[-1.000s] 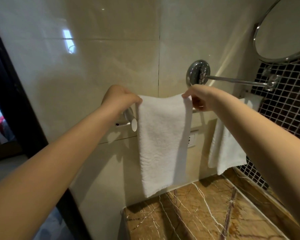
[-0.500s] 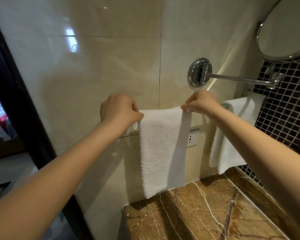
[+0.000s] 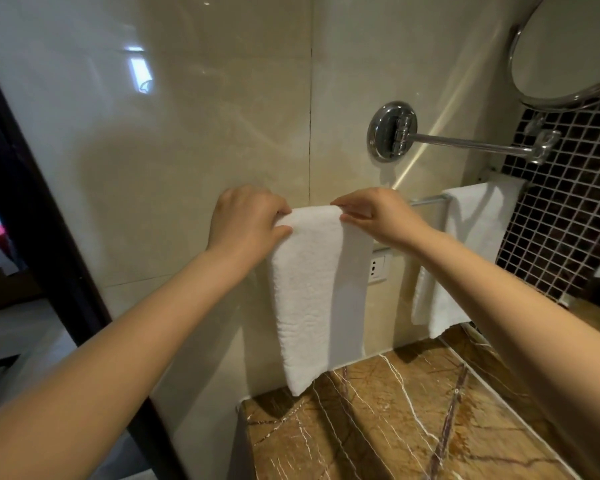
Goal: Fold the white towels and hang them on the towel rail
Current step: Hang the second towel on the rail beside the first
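Hands drawn closer together, left hand fingers pinching towel at top-left edge; right hand pinching top-right

Nubbly white terry towel, polished chrome rail, glossy beige wall tiles, veined brown marble counter

Two soft white cloth towels, two bare hands, one round silver-rimmed mirror, one thin metal rail.

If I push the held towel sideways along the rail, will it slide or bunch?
Likely bunches: the towel hangs limp over the rail, so it is floppy. Its nubby surface probably grips rather than slips. Seems light: left hand and right hand pinch its top edge.
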The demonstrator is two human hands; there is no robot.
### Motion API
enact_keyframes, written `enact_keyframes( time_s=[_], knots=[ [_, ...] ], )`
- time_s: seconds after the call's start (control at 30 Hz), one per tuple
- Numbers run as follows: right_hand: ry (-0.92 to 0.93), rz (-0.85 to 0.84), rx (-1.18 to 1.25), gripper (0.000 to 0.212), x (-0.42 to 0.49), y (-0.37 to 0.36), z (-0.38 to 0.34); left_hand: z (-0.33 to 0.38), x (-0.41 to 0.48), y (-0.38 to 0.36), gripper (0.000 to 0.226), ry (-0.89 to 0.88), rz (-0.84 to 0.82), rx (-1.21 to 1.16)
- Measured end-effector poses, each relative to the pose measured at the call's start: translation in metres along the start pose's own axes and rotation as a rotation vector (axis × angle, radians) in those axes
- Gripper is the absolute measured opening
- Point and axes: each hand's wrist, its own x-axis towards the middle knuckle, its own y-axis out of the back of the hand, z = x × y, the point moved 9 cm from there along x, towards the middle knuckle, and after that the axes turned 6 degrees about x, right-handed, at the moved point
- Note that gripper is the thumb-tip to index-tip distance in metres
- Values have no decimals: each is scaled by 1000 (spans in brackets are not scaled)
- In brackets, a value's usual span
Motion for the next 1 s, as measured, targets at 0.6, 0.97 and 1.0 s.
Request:
enact_keyframes(
  time_s=[0.6,0.97,1.0],
  knots=[
    [-528,362,955,26,-58,-55,89,-43,-78,-79,27,606,85,-877],
    [-538,312,1000,22,-51,-66,86,-40,-70,-90,15,663,123,-1034],
    [-537,308,998,23,-51,-66,86,-41,-70,-91,15,669,125,-1019]
  ],
)
